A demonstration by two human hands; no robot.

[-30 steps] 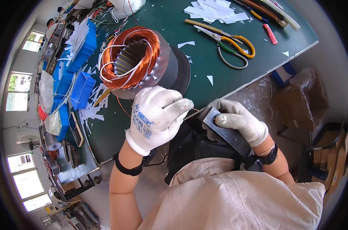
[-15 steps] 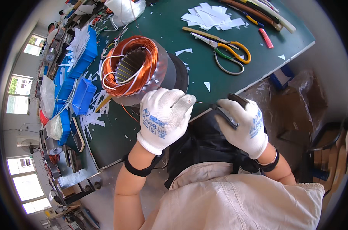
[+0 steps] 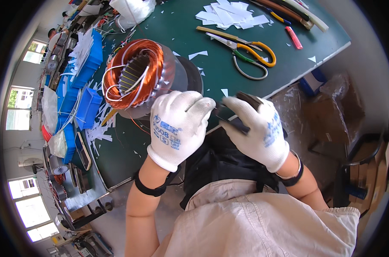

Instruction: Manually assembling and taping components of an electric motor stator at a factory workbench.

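Observation:
A motor stator [image 3: 153,75] with orange copper windings and white tie cords stands at the left of the green table. My left hand [image 3: 177,128], in a white glove, is pinched in front of it; a thin copper wire [image 3: 139,125] runs from the stator toward it. In the earlier frame a wire end showed beyond these fingertips. My gloved right hand [image 3: 261,130] is closed around a dark two-armed hand tool [image 3: 239,125], perhaps snips. The tool's tip is close to the left fingertips; motion blurs it, so contact cannot be made out.
Scissors with yellow and green handles [image 3: 250,60] lie beyond my hands, near white paper slips [image 3: 231,15] and a red-pink stick [image 3: 294,37]. Blue bins [image 3: 88,107], more paper strips and a phone [image 3: 82,150] line the left side. The table edge [image 3: 308,68] runs along the right.
My right hand has moved left with the dark tool, up to the left fingertips. The left hand stays pinched. The whole view has shifted slightly.

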